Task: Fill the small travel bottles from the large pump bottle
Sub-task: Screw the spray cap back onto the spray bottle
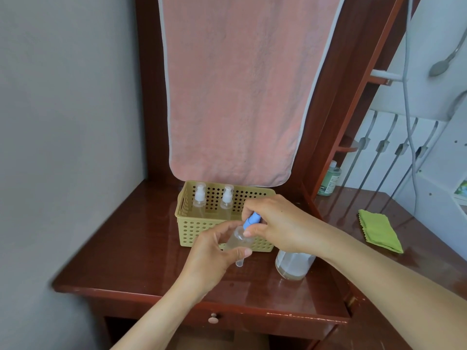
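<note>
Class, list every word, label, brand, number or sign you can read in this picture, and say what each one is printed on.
Nothing in this view can be read.
Green bottle beside the wooden post: dark print on its label, too blurred to read.
Large clear bottle on the table: a white label edge shows, mostly hidden, unreadable.
Card at the right edge: cut off by the frame, no legible text.

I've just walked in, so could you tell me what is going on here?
The left hand holds a small clear travel bottle tilted at the blue pump head, which the right hand grips; the large clear bottle stands on the dark wooden desk. Two small clear pump bottles stand in the yellow perforated basket.
</note>
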A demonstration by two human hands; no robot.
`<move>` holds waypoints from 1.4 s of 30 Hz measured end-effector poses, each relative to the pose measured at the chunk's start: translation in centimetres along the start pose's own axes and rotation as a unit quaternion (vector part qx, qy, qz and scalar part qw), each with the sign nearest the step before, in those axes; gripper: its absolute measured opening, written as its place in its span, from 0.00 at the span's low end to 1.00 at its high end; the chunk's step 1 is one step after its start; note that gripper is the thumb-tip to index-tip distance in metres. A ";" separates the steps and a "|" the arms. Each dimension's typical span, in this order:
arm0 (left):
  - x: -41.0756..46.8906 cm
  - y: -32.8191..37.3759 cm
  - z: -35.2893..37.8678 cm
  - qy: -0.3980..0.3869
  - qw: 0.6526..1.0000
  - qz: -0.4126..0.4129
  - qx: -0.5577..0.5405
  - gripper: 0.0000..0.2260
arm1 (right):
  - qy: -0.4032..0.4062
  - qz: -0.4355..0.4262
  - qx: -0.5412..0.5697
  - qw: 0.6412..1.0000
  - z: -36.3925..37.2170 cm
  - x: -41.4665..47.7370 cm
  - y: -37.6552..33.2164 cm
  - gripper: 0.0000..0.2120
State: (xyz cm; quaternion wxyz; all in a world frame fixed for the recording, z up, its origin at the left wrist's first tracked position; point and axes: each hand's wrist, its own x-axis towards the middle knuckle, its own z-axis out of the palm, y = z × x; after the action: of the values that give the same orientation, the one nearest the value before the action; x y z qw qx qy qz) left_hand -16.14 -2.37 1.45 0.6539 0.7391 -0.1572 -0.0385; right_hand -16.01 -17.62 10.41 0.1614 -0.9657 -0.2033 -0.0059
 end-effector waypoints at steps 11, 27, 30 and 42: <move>0.5 0.8 -1.5 -0.099 0.990 -0.019 -0.095 0.17 | -0.026 -0.012 0.056 0.998 -1.5 0.2 -0.3 0.04; 1.0 1.7 -1.4 -0.039 0.998 0.021 -0.042 0.18 | 0.016 -0.007 0.100 0.995 -2.1 0.1 0.0 0.08; 1.0 1.7 -1.2 -0.036 0.999 0.031 -0.013 0.18 | 0.003 0.012 0.077 0.997 -2.2 0.0 -0.2 0.04; 0.8 1.4 -0.2 -0.036 0.998 0.007 -0.055 0.19 | -0.017 0.008 0.010 1.000 -2.7 -0.2 -0.5 0.10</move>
State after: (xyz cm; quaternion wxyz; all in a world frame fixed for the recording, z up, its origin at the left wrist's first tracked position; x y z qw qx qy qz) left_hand -15.57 -2.54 2.94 0.6877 0.6989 -0.1837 -0.0694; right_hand -16.25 -18.11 13.11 0.1678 -0.9656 -0.1980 0.0139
